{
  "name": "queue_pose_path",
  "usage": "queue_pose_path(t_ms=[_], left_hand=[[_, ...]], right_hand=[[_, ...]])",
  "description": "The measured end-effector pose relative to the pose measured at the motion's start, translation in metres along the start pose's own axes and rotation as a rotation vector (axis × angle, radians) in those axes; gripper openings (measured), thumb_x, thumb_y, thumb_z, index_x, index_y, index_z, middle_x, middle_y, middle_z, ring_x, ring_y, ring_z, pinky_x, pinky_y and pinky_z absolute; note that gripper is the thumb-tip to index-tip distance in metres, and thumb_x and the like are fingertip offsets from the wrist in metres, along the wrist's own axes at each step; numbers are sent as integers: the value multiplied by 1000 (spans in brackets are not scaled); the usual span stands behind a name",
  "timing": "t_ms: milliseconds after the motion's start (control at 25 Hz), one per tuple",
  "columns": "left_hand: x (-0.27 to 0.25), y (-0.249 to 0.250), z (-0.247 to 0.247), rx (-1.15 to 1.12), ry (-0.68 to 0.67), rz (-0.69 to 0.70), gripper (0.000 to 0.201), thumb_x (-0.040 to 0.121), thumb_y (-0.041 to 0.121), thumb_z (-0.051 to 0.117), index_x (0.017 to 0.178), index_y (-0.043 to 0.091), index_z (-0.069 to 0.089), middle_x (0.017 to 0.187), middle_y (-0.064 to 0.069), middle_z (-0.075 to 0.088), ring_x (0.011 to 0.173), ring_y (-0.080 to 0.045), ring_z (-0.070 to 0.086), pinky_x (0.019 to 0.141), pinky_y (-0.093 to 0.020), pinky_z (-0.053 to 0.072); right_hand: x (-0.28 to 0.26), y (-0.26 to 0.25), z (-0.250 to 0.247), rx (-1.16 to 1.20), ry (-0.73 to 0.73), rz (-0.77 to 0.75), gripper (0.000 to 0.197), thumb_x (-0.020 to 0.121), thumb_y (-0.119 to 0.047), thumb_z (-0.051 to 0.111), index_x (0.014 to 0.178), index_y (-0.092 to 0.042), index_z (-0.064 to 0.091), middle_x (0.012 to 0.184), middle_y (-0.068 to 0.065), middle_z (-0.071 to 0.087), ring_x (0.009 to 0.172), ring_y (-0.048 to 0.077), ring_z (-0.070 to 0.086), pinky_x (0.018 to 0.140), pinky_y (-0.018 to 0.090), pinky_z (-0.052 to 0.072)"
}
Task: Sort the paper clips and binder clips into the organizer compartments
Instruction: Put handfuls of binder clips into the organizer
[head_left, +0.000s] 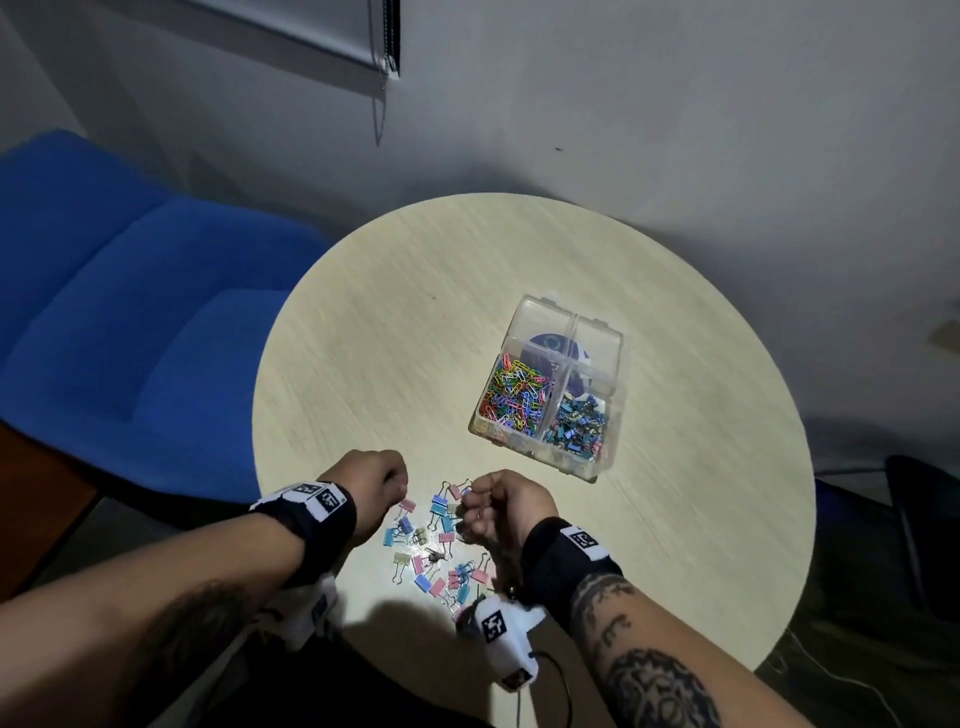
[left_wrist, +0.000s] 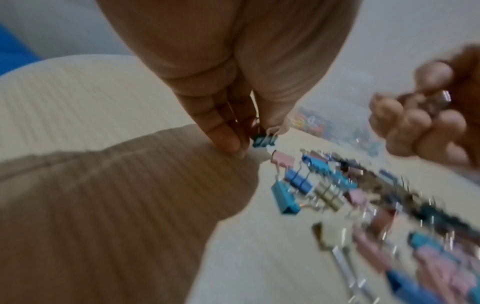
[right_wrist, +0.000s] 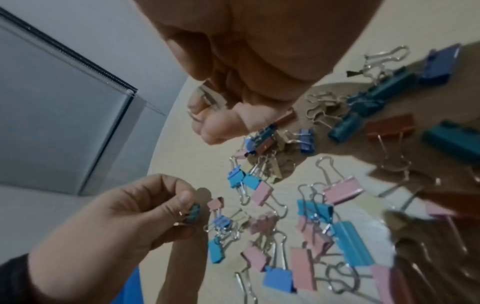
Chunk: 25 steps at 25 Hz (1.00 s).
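A clear organizer (head_left: 597, 336) stands on the round table, right of centre. Its near left compartment holds coloured paper clips (head_left: 511, 395) and its near right one holds small binder clips (head_left: 576, 426). Pink, blue and beige binder clips (head_left: 441, 545) lie loose near the table's front edge. My left hand (head_left: 400, 491) hovers at the pile's left and pinches a small teal binder clip (left_wrist: 265, 140) by its wire handles; the same clip (right_wrist: 193, 214) also shows in the right wrist view. My right hand (head_left: 470, 512) is curled into a fist above the pile, with wire handles (right_wrist: 203, 97) showing between its fingers.
The light wood table (head_left: 415, 312) is bare behind and left of the organizer. A blue sofa (head_left: 130, 312) stands to the left and a dark chair (head_left: 924, 519) to the right. A grey wall runs close behind the table.
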<state>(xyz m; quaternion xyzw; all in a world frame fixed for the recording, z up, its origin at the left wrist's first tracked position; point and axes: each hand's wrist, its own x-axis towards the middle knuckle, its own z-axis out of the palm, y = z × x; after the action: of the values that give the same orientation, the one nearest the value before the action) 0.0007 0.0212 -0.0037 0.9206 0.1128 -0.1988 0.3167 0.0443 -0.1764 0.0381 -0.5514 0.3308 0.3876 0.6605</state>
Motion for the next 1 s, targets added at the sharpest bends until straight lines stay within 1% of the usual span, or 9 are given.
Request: queue_pose_path(t_ms=[160,280,360,520,600,680,760,880,1000], left_hand=[[-2,3,1,-545,55,-164,9,91,7,63,87,14,66,80,-6,69,66,-18,67,60,-22,51],[-9,4,1,-1071,-8,-302,5,93,-4,59,94,-2,63,87,-20,61,80,-40,72,61,-31,58],[-11,3,1,-1152,-45,-337,10,96,-1,56,101,-1,65,92,-18,66,86,-42,72,64,-33,57],[-11,8,2,-1172,-31,-316,24,105,11,39,101,4,62,76,-12,62,54,-21,51,48,-23,32],[-11,12,1,-1191,-30,-356,28,106,20,37,99,4,60,66,-9,55,50,-19,43,45,-21,27],[-12,15,2,-1133,-77,-368,28,100,30,49,91,7,61,62,-6,52,51,-19,43,45,-21,26],[-16,17,5,-713,-109,-241,21,83,37,68,79,17,64,61,-1,58,50,-16,48,46,-22,35],[-18,14,9,221,-262,72,29,68,52,67,89,32,64,80,11,60,73,-7,57,63,-25,46],[-10,11,12,446,-330,227,20,80,46,63,92,31,58,91,12,49,88,-13,53,72,-28,42]], right_hand=[[-10,20,1,-796,-31,-241,10,83,-19,60,81,-9,64,67,3,59,49,17,50,46,19,38],[-4,38,-2,-1529,-161,-413,20,82,-29,72,101,-27,66,102,-3,62,82,18,65,71,30,53],[3,46,-5,-1756,-179,-563,27,88,-33,71,113,-25,63,112,0,56,99,21,59,84,33,50],[8,47,-8,-1694,-138,-682,11,95,-32,59,95,-21,61,103,0,54,90,22,57,81,36,52],[3,45,-9,-1571,-106,-592,15,91,-40,57,89,-25,58,97,-3,58,82,20,61,72,33,52],[1,45,-11,-1130,-45,-399,18,82,-41,57,86,-24,58,80,-2,66,62,23,61,55,32,49],[4,42,-16,-680,19,-248,16,79,-34,57,85,-20,59,64,1,61,49,22,46,47,30,36],[4,28,-28,-284,13,-139,16,82,-19,53,89,-6,61,58,5,59,43,16,29,48,25,18],[2,18,-42,-16,-73,-63,18,73,-18,50,79,-4,59,53,5,46,42,12,17,51,25,7]])
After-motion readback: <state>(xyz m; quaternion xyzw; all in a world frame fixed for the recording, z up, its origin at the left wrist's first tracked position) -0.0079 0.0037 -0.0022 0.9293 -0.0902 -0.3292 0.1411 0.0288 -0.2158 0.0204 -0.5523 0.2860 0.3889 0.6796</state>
